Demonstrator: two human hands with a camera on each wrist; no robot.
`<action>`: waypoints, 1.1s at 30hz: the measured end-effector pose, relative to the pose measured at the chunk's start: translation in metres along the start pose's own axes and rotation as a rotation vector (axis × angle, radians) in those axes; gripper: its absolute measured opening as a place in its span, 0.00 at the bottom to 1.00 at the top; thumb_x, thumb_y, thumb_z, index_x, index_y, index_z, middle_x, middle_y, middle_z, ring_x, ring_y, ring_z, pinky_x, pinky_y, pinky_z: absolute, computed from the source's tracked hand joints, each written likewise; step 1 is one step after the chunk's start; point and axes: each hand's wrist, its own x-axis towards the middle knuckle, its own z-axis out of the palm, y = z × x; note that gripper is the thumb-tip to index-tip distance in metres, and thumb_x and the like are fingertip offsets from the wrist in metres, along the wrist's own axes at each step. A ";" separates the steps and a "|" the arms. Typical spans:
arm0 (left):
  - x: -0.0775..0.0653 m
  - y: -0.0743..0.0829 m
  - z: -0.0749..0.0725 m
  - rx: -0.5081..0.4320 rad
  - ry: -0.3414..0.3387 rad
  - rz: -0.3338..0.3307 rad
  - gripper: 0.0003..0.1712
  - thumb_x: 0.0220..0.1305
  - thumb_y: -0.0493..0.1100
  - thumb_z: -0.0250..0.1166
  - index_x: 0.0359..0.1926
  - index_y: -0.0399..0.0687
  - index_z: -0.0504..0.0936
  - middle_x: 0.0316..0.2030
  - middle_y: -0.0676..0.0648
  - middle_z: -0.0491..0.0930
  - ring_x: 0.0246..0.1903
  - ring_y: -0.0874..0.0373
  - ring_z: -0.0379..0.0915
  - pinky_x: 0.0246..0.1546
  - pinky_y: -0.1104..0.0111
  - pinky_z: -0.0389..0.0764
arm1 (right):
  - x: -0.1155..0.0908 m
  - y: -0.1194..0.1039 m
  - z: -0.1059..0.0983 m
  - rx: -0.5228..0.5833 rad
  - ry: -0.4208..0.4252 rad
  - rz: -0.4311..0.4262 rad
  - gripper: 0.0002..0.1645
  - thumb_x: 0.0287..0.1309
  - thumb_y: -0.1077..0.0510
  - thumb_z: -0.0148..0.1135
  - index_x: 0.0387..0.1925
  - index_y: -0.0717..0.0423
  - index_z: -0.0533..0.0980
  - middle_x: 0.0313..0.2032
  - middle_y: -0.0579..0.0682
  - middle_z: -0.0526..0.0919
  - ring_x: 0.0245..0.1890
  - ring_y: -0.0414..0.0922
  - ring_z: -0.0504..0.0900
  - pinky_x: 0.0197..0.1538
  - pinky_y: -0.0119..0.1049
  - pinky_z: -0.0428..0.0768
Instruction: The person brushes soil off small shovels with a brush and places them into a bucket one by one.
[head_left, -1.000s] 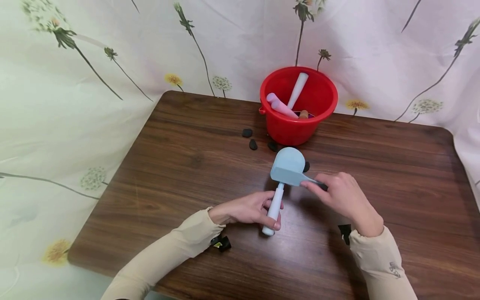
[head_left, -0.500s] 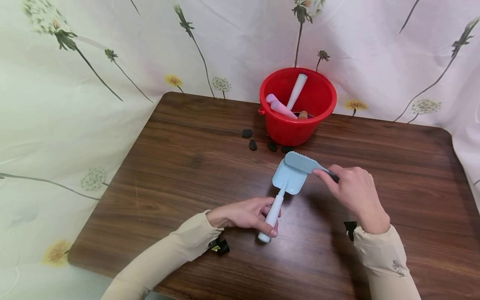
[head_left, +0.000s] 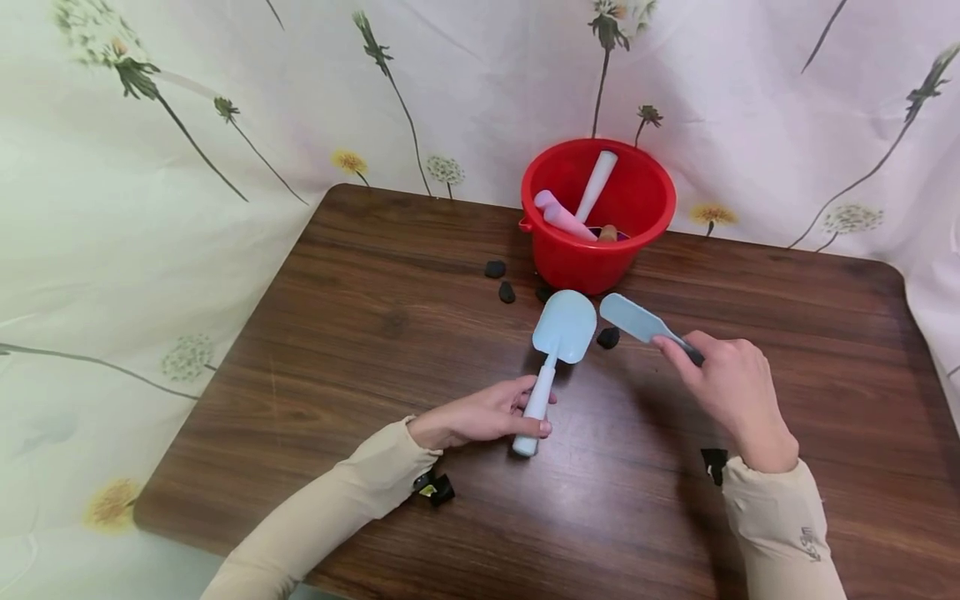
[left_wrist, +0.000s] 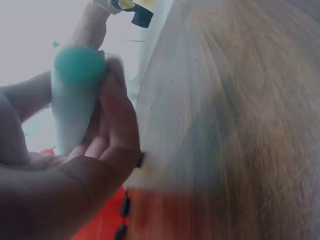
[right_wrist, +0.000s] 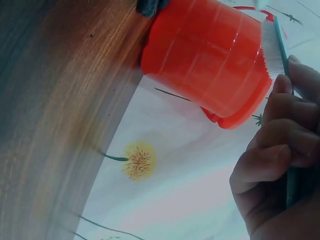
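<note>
My left hand [head_left: 483,414] grips the white handle of a toy shovel [head_left: 566,323], its pale blue blade raised over the table towards the bucket. The left wrist view shows the butt of the shovel handle [left_wrist: 79,70] in the curl of the fingers. My right hand [head_left: 733,387] pinches a blue-grey brush [head_left: 632,317], held just right of the blade and apart from it. Pale bristles on the brush [right_wrist: 271,50] show in the right wrist view. Below the brush lies a dark stone [head_left: 608,337].
A red bucket [head_left: 573,265] stands at the back of the wooden table [head_left: 360,333], with pink, white and brown handles inside. More dark stones [head_left: 495,268] lie left of and in front of it. Flower-printed cloth [head_left: 450,92] hangs behind the table.
The brush was over the shovel blade; it first slid towards the blade's tip, then moved off to the right. The shovel has shifted slightly left and away from me, uncovering the stone at right.
</note>
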 end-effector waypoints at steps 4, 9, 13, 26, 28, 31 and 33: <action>0.003 -0.001 0.000 -0.144 0.011 0.032 0.27 0.66 0.28 0.54 0.62 0.29 0.54 0.34 0.47 0.75 0.33 0.60 0.79 0.40 0.68 0.80 | -0.001 0.001 -0.001 0.018 0.001 0.020 0.19 0.51 0.53 0.71 0.15 0.56 0.73 0.08 0.44 0.59 0.12 0.39 0.54 0.17 0.32 0.53; 0.005 -0.001 -0.001 -0.190 0.084 0.060 0.26 0.64 0.26 0.53 0.60 0.29 0.54 0.33 0.45 0.77 0.29 0.60 0.78 0.35 0.69 0.79 | -0.002 0.004 -0.003 0.030 0.029 0.027 0.17 0.49 0.55 0.71 0.16 0.58 0.74 0.08 0.44 0.58 0.12 0.41 0.54 0.18 0.33 0.54; 0.005 -0.001 -0.001 -0.163 0.176 0.040 0.27 0.66 0.27 0.50 0.63 0.34 0.53 0.41 0.38 0.77 0.32 0.55 0.71 0.36 0.69 0.74 | -0.003 0.007 -0.003 0.046 0.043 0.024 0.18 0.51 0.54 0.70 0.16 0.58 0.74 0.08 0.43 0.58 0.12 0.39 0.53 0.17 0.33 0.53; 0.009 -0.004 0.004 -0.207 0.218 0.009 0.24 0.63 0.25 0.53 0.54 0.34 0.52 0.43 0.25 0.78 0.26 0.60 0.81 0.34 0.66 0.85 | -0.003 0.004 -0.003 0.142 -0.023 0.084 0.15 0.52 0.54 0.71 0.17 0.55 0.77 0.09 0.41 0.61 0.12 0.32 0.54 0.16 0.27 0.52; 0.009 -0.003 0.005 -0.210 0.204 -0.001 0.26 0.62 0.25 0.54 0.56 0.32 0.51 0.38 0.31 0.80 0.25 0.60 0.80 0.32 0.67 0.84 | -0.003 0.002 -0.002 0.185 -0.046 0.109 0.14 0.52 0.55 0.71 0.18 0.55 0.77 0.10 0.41 0.63 0.12 0.33 0.56 0.16 0.27 0.54; 0.010 -0.002 0.005 -0.179 0.176 0.007 0.28 0.62 0.25 0.55 0.58 0.31 0.51 0.33 0.42 0.80 0.25 0.59 0.77 0.31 0.69 0.81 | -0.002 -0.003 0.000 0.256 -0.083 0.135 0.14 0.54 0.55 0.70 0.18 0.53 0.77 0.10 0.41 0.64 0.12 0.33 0.59 0.16 0.27 0.56; 0.010 -0.002 0.006 -0.145 0.166 0.023 0.27 0.62 0.26 0.55 0.58 0.32 0.52 0.32 0.45 0.79 0.26 0.58 0.75 0.31 0.69 0.78 | -0.002 -0.007 0.003 0.301 -0.109 0.137 0.14 0.55 0.55 0.70 0.17 0.52 0.76 0.11 0.41 0.64 0.13 0.33 0.59 0.16 0.27 0.57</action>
